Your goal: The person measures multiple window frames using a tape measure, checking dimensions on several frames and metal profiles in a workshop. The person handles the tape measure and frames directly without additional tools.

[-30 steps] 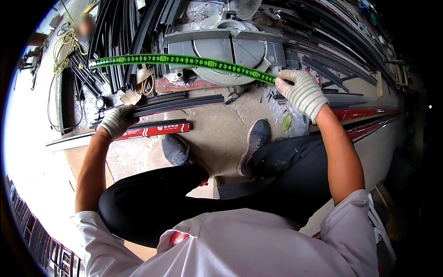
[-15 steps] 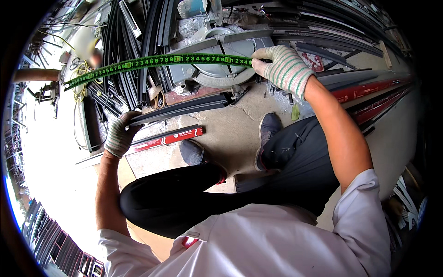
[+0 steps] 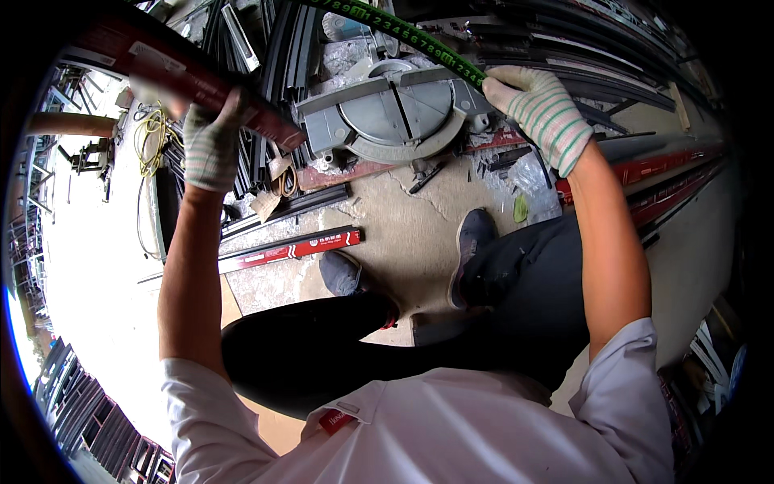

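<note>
My left hand (image 3: 214,149), in a striped knit glove, grips a long bar with red film on its face (image 3: 189,77). The bar is raised and slants from the upper left down to an end near the saw. My right hand (image 3: 544,113), gloved likewise, pinches the end of a green measuring tape with black figures (image 3: 419,42). The tape arches up and left, past the upper edge of the picture, so its other end is hidden. Beyond and between my hands stands a grey mitre saw base (image 3: 395,113) with a round slotted table.
Another red-filmed bar (image 3: 298,248) lies on the floor by my left shoe (image 3: 340,273). Dark metal profiles (image 3: 278,52) are stacked behind the saw, more (image 3: 580,60) at the far right. Red bars (image 3: 637,177) lie to my right. A yellow cable (image 3: 151,137) coils at left.
My left hand has risen from low beside the dark bars and now holds the red-filmed bar up. The tape has swung upward on its left side; my right hand has shifted slightly right.
</note>
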